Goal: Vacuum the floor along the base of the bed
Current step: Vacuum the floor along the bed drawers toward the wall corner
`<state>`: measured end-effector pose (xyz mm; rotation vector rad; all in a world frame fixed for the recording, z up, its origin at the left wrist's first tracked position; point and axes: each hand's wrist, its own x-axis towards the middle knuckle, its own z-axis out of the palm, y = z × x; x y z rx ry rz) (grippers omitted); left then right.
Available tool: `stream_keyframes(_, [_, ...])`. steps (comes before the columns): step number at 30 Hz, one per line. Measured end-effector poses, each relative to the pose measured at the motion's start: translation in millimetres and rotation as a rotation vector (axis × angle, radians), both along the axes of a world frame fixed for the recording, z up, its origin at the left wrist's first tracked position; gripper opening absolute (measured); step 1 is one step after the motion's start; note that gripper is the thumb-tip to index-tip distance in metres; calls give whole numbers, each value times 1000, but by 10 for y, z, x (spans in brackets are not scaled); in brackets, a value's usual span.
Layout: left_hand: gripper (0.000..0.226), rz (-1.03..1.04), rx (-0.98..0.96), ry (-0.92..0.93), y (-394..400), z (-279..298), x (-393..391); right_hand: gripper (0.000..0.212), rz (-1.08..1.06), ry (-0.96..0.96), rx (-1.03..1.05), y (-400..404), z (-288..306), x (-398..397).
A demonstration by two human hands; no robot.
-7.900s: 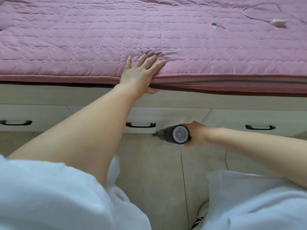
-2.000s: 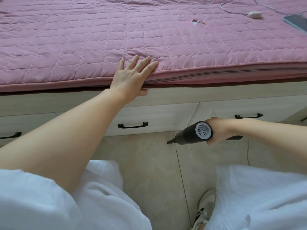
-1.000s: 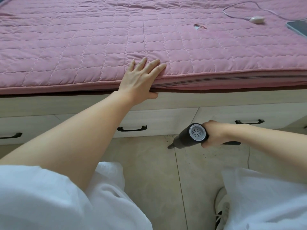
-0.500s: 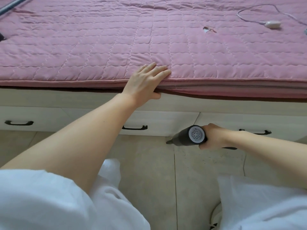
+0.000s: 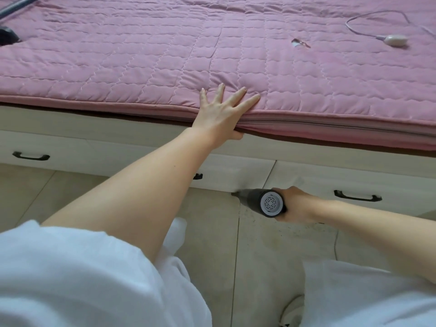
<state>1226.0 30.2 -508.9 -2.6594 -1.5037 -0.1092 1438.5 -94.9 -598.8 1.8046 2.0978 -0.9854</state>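
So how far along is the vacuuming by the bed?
Midway, I would guess. The right hand grips the handheld vacuum, nozzle at the drawer base. Dark specks remain on the floor tiles under that forearm. The left hand braces on the mattress.

There were two hands (image 5: 220, 114) (image 5: 298, 205), one handheld vacuum (image 5: 262, 201), one bed (image 5: 141, 55), three drawer handles (image 5: 30, 156) (image 5: 197, 176) (image 5: 357, 197), and one corded switch (image 5: 395, 40) far right.

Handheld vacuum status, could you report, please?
Right hand grips handheld vacuum, nozzle at drawer base. Left hand flat on mattress edge. Nothing blocking.
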Motion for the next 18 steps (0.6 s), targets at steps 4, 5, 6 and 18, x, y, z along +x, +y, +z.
stream_keyframes(4, [93, 38, -39, 28, -5, -7, 36, 38, 18, -36, 7, 17, -28, 77])
stream_keyframes(5, [92, 41, -45, 32, -4, -3, 40, 37, 22, -42, 9, 15, -35, 92])
stream_keyframes(6, [91, 43, -53, 32, -5, 8, 44, 36, 26, -44, 7, 10, -39, 98])
stream_keyframes(18, [90, 26, 13, 62, -15, -22, 22, 44, 45, -63, 18, -26, -20, -15])
